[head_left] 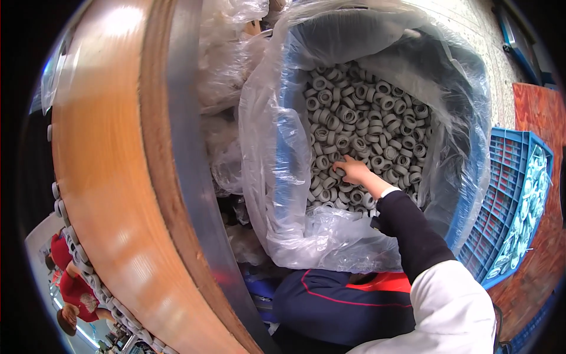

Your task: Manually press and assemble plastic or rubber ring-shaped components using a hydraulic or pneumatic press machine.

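Observation:
My right hand [354, 170] reaches down into a blue bin [292, 141] filled with a heap of short grey plastic rings [377, 127]. The fingers are curled, with thumb and fingertips closed around one grey ring [339, 171] at the top of the heap. Part of that ring is hidden by the fingers. Clear plastic liner [259, 171] drapes over the bin's walls and bunches up at the near side. A dark sleeve cuff covers my right forearm. My left hand is not in view.
A wooden tabletop [106, 147] with a metal-faced edge runs along the left, grey rings [85, 265] lining its far side. Crumpled plastic bags [227, 76] fill the gap beside the bin. At right stands a blue crate [498, 194] holding pale blue parts. People in red are in the left background.

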{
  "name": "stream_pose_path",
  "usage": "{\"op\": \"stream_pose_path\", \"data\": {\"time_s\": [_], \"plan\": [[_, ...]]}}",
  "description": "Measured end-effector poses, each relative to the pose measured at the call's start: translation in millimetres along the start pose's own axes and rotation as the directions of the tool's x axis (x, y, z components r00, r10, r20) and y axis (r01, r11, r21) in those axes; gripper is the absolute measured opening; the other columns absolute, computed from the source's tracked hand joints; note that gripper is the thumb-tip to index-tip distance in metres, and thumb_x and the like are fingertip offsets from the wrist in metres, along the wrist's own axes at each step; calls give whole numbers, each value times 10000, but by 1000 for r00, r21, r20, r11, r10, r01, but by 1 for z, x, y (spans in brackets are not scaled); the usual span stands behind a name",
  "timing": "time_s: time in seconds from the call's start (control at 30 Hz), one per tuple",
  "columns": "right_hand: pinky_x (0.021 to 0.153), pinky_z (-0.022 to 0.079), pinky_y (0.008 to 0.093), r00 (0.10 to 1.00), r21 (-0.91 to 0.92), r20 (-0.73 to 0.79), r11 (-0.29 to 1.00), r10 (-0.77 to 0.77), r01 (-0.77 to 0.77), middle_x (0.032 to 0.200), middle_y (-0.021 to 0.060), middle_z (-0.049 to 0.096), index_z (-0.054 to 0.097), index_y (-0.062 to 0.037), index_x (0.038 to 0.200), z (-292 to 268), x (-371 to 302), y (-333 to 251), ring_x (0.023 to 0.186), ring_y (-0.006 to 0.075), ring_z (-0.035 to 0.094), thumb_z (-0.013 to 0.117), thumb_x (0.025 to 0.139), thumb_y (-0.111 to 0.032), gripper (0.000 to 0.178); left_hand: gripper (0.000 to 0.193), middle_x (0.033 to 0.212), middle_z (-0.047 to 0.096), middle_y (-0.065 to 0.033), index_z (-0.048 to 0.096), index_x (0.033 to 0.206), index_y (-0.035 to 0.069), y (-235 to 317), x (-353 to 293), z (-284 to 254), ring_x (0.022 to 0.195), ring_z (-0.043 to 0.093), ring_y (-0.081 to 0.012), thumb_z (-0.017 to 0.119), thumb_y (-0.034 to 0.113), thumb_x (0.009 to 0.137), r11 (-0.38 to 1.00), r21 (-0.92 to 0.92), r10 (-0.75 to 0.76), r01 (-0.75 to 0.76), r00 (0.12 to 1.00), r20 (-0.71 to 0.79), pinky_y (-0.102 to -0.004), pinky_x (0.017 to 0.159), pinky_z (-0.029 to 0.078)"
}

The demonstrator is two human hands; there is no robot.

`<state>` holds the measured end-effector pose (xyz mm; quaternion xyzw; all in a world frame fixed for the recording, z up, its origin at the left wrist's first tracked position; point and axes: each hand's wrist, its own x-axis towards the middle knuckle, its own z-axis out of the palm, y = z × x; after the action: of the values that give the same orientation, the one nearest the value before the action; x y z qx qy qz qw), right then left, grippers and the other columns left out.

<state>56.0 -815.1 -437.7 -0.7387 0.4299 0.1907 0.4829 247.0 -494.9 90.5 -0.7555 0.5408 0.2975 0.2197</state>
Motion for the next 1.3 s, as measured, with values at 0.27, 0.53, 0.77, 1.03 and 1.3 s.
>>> {"op": "stream_pose_path", "data": {"time_s": [0.27, 0.53, 0.77, 1.03, 1.3], "plan": [[597, 491, 319, 994, 994, 101, -40, 49, -99, 986, 75, 514, 448, -212, 1210, -23, -54, 19, 723, 187, 575, 619, 737, -85, 519, 1109, 1225, -59, -558, -67, 1304, -142, 9, 10, -14, 1171, -10, -695, 711, 395, 723, 1000, 10, 11, -12, 1000, 27, -740, 906, 105], [641, 487, 333, 991, 884, 132, -449, -25, -129, 1054, 94, 491, 441, -161, 1217, -32, -94, 14, 795, 228, 521, 598, 714, -34, 542, 1027, 1223, 1, -563, 56, 1231, -239, 11, 16, -19, 1157, 15, -708, 687, 406, 741, 985, 128, 124, -118, 991, -43, -740, 909, 118], [633, 519, 319, 957, 921, 200, -292, -210, -256, 1095, 89, 529, 471, -105, 1196, -35, -130, -4, 845, 201, 569, 619, 807, -194, 426, 896, 1294, -8, -504, 202, 1263, -173, 13, 23, -17, 1201, 13, -668, 660, 411, 760, 998, -3, 58, -58, 997, -59, -719, 943, 100], [508, 487, 292, 976, 902, 151, -381, -157, -201, 1076, 82, 541, 464, -164, 1216, -39, -177, -27, 745, 217, 588, 589, 814, -184, 422, 831, 1389, 5, -391, 152, 1359, -58, 31, 28, -17, 1277, 18, -568, 627, 310, 785, 1000, -19, -7, 2, 972, -234, -673, 993, 67], [482, 423, 313, 999, 949, 51, -310, -11, -51, 1083, 59, 547, 432, -220, 1252, -44, -241, -93, 732, 230, 605, 517, 840, -187, 422, 845, 1375, 206, -295, 270, 1337, -31, 171, 130, 49, 1276, 234, -437, 738, 260, 696, 643, -606, -10, -468, 786, -618, -481, 1032, 242]]}}
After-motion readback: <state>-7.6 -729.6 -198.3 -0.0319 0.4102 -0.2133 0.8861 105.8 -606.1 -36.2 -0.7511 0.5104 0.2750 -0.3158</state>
